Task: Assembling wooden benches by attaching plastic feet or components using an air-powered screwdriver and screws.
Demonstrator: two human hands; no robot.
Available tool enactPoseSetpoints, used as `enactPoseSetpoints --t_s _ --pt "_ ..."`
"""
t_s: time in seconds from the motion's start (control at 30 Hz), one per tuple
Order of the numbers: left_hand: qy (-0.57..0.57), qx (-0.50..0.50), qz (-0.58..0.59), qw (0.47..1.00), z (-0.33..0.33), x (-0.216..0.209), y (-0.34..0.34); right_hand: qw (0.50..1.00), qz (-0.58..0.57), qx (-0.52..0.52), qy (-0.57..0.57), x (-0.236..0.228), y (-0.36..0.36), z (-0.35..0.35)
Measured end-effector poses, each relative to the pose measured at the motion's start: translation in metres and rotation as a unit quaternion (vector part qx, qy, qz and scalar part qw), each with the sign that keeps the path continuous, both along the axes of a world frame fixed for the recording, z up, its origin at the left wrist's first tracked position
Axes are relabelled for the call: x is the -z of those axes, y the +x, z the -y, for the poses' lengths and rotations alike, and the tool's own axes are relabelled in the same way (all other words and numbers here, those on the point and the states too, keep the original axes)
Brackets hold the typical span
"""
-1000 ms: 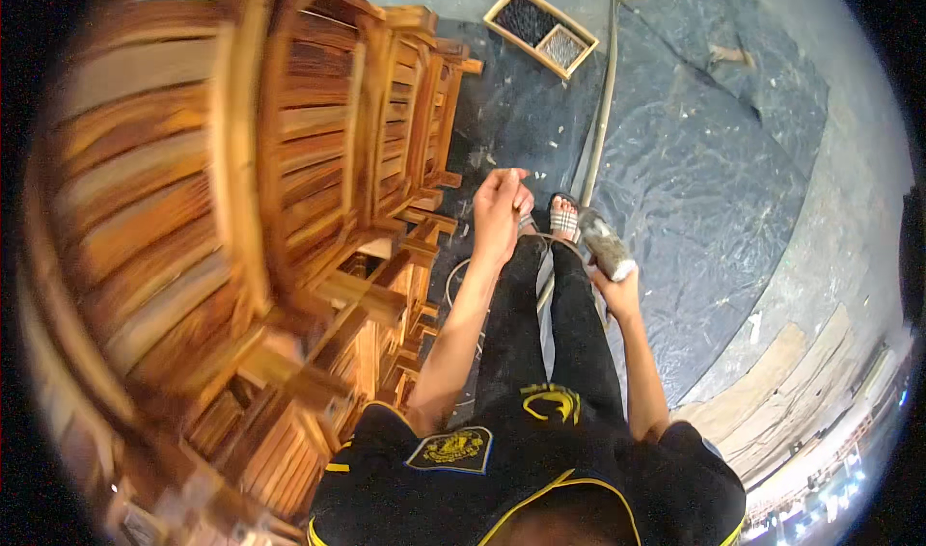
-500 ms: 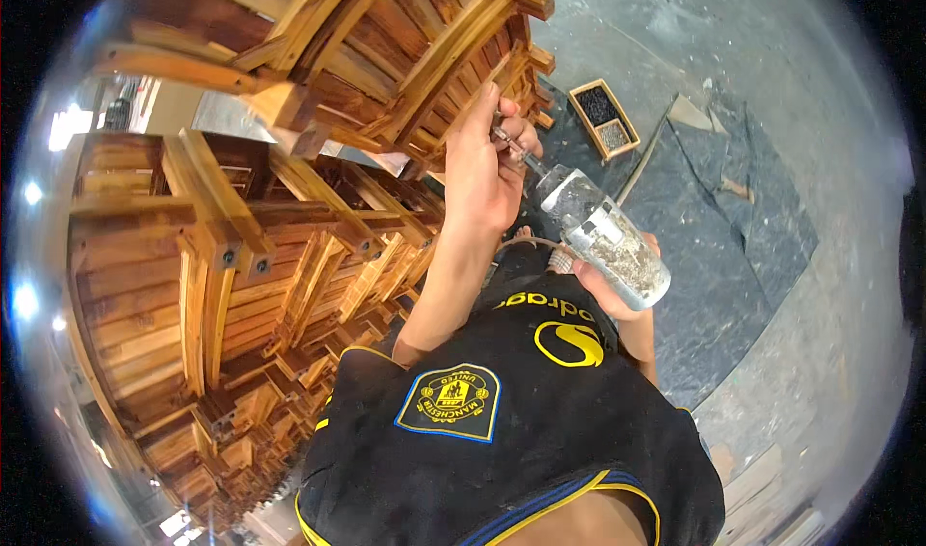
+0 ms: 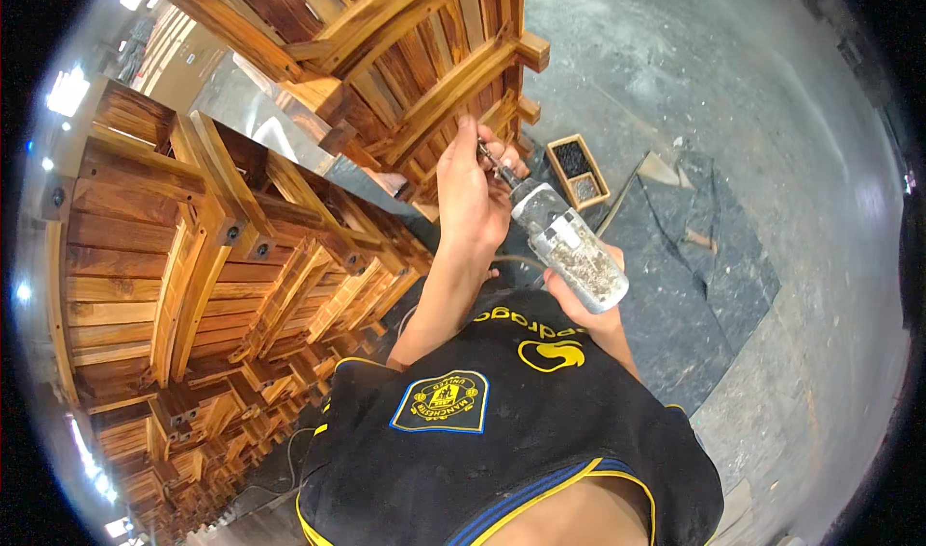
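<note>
My right hand (image 3: 582, 300) is wrapped round the grip of a scuffed grey-and-white power screwdriver (image 3: 574, 252), mostly below its body. The tool tilts up and to the left, its nose towards my left hand. Close round the thin bit at that nose, my left hand (image 3: 473, 184) has its fingers bent in a pinch; any small screw between the fingertips is too small to make out. Just beyond the left fingers stands a slatted wooden furniture piece (image 3: 434, 102) with curved rails and square legs. The fingertips overlap it in view; whether they touch it I cannot tell.
Right of the screwdriver, a small wooden box (image 3: 579, 172) holds dark screws and, in a smaller compartment, paler hardware. It sits by a dark sheet (image 3: 675, 286) on the grey floor. More slatted wooden pieces (image 3: 174, 286) fill the left side. A thin hose (image 3: 521, 259) runs near my waist.
The view has shifted, so the box and sheet appear farther left. Both hands and the screwdriver sit slightly left and lower in view, with the same hold on the tool.
</note>
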State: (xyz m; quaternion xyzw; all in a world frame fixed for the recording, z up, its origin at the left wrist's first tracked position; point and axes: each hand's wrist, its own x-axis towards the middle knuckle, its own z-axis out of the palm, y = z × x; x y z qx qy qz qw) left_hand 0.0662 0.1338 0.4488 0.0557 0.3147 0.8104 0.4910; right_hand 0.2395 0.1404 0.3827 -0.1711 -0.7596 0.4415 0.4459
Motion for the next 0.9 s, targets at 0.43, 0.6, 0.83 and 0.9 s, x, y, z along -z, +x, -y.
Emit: enactPoseSetpoints --t_s 0.43,0.6,0.83,0.9 --pt "0.01 -0.047 -0.039 0.998 0.009 -0.014 -0.001 0.993 -0.021 0.002 -0.113 0.007 -0.009 0.007" --pt "0.05 -0.018 -0.073 0.996 0.02 -0.021 0.0 0.979 -0.03 -0.037 -0.197 0.013 -0.019 0.009" --pt "0.086 0.055 -0.032 0.994 0.042 -0.025 -0.007 0.872 -0.207 -0.18 -0.406 0.008 -0.037 0.005" --pt "0.055 0.078 0.01 0.995 0.048 -0.015 -0.014 0.867 -0.222 -0.183 -0.406 0.01 -0.04 0.006"
